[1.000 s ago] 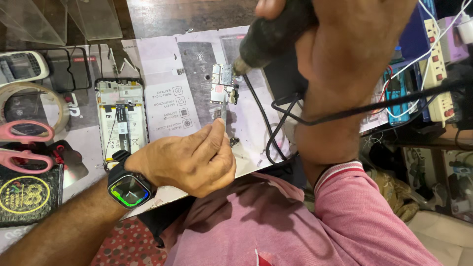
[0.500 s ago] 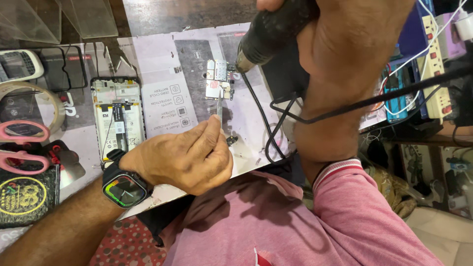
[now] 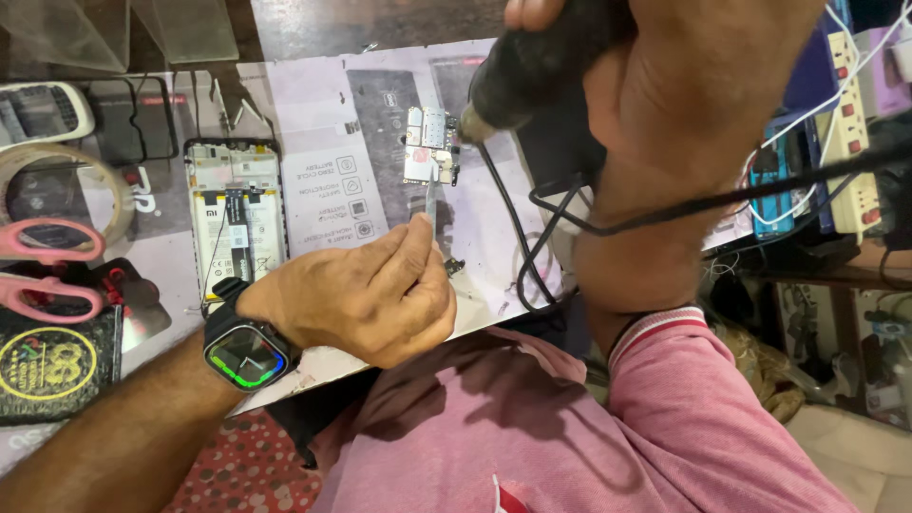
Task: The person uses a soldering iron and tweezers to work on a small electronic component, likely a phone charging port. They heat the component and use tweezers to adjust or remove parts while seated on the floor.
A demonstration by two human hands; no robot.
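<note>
My left hand (image 3: 366,290) pinches thin metal tweezers (image 3: 430,201) whose tips touch a small green circuit board (image 3: 429,144) lying on the work mat (image 3: 313,104). A smartwatch (image 3: 242,353) is on that wrist. My right hand (image 3: 684,104) is raised close to the camera and grips a black handheld hot-air tool (image 3: 537,66). Its nozzle points down at the right edge of the board. A black cord (image 3: 532,237) loops from the tool across the mat.
An opened phone (image 3: 233,220) with its back off lies left of the board. Pink-handled scissors (image 3: 47,266), a tape roll (image 3: 66,185) and another phone (image 3: 38,109) sit at far left. A power strip (image 3: 850,133) with cables stands at right.
The view has shifted slightly. The circuit board and tweezers tips sit a little higher and further left than before; both hands keep their grips.
</note>
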